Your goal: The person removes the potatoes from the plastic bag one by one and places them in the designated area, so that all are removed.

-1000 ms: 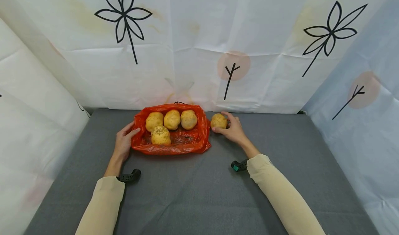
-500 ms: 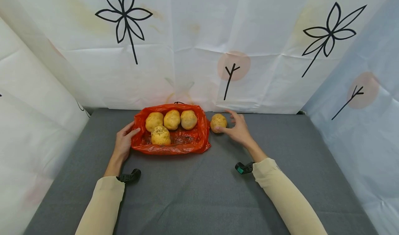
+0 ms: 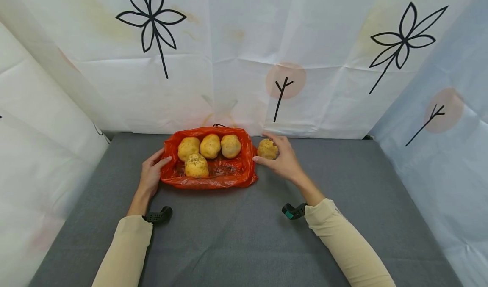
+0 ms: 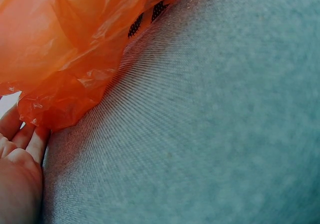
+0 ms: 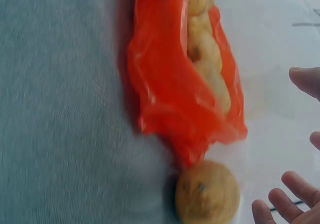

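An orange-red plastic bag [image 3: 207, 183] lies spread open on the grey cloth with several yellow potatoes [image 3: 196, 166] inside. At its left end, my left hand [image 3: 150, 177] pinches the bag's edge, thumb over the rim and fingers outside. The left wrist view has the fingers [image 4: 37, 141] at the crumpled plastic [image 4: 75, 68]. Just right of the bag sits one loose potato [image 3: 267, 149]. My right hand [image 3: 286, 163] hovers over this potato, thumb and fingers spread; the thumb tip overlaps the bag's right edge. In the right wrist view, spread fingers [image 5: 295, 184] stand apart from the potato [image 5: 207, 194].
Grey cloth [image 3: 228, 240] covers the table. A white patterned curtain [image 3: 236, 96] rises close behind the bag and the loose potato, with further white cloth at both sides. Each wrist wears a black device [image 3: 294, 211].
My right hand released the loose potato, drew back to the right, then came left over it with fingers spread. The potato stayed about where it was. My left hand and the bag have not moved.
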### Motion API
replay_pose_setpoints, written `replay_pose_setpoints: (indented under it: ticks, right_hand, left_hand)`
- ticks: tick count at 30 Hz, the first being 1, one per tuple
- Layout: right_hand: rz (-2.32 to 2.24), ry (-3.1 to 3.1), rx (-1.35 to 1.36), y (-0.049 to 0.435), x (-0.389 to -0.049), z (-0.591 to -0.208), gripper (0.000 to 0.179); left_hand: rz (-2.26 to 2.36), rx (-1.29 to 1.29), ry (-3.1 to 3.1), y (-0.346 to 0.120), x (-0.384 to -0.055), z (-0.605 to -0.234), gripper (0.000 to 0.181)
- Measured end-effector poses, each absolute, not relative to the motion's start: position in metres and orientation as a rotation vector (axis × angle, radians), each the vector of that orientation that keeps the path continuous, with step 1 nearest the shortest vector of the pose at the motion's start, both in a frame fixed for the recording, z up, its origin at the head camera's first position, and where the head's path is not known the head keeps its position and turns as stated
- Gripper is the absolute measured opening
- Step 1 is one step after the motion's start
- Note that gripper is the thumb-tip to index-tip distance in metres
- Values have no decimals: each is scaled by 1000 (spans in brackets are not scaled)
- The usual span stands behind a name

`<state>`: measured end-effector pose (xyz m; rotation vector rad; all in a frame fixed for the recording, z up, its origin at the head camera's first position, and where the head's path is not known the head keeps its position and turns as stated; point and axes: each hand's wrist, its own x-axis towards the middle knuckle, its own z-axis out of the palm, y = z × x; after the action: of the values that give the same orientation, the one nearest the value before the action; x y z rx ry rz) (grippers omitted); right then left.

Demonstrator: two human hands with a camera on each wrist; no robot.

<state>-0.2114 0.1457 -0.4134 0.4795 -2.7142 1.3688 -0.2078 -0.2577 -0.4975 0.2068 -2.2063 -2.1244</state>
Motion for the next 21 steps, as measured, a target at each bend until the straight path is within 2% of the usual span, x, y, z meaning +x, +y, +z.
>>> replay_pose_setpoints:
  ticks: [21]
  right_hand:
    - [1465, -2659, 846, 75, -201, -423, 66]
  left_hand:
    - [-2102, 201, -2225, -257, -207, -496, 58]
